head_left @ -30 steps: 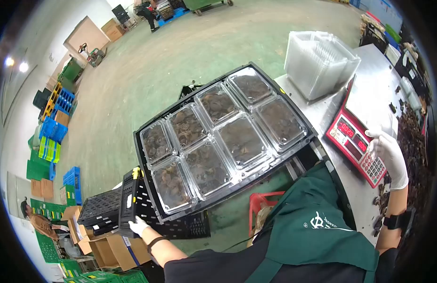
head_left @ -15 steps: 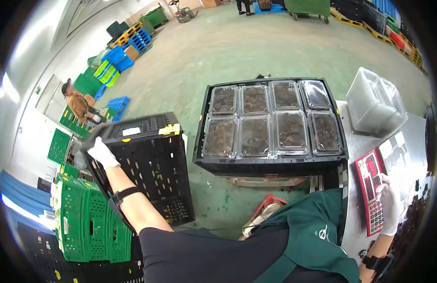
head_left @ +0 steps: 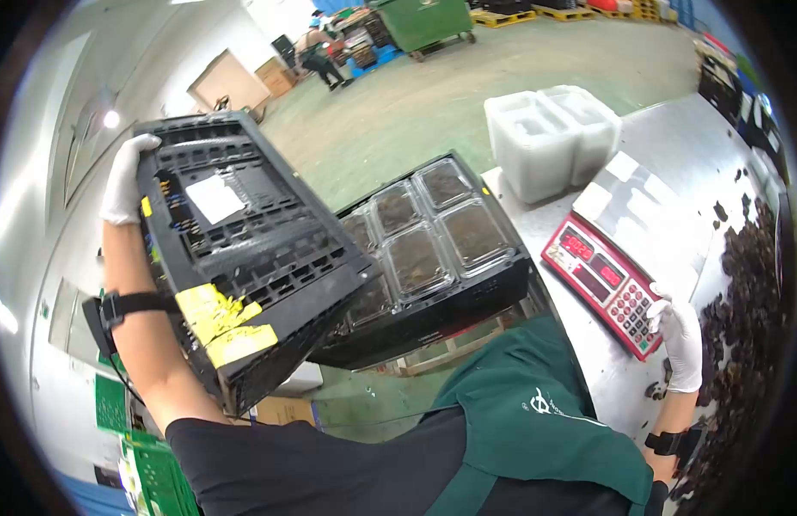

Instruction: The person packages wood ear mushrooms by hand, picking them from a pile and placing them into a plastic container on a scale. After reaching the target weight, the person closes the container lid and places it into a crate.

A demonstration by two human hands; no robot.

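My gloved left hand [head_left: 126,182] is closed around the far left edge of a black plastic crate [head_left: 274,211]. The crate is raised and tilted, its slotted side facing up, with a white label [head_left: 215,199] and yellow tape [head_left: 226,325] on it. It overlaps the left part of a second black crate [head_left: 433,322], which holds clear lidded boxes [head_left: 418,261] of dark brown pieces. On the right, my gloved right hand [head_left: 679,340] rests at the keypad edge of a red scale [head_left: 600,284], fingers bent and apart, holding nothing. Red digits glow on its display.
Stacked clear containers [head_left: 553,142] stand on the metal table [head_left: 674,129] behind the scale. Loose dark pieces [head_left: 747,301] cover the table's right side. Green crates [head_left: 153,469] are at lower left. A person [head_left: 317,56] bends near a green wheeled bin [head_left: 424,24] far back.
My left hand has lifted the black crate up and rightward, so it now covers part of the filled crate. The view has turned right. My right hand stays by the scale.
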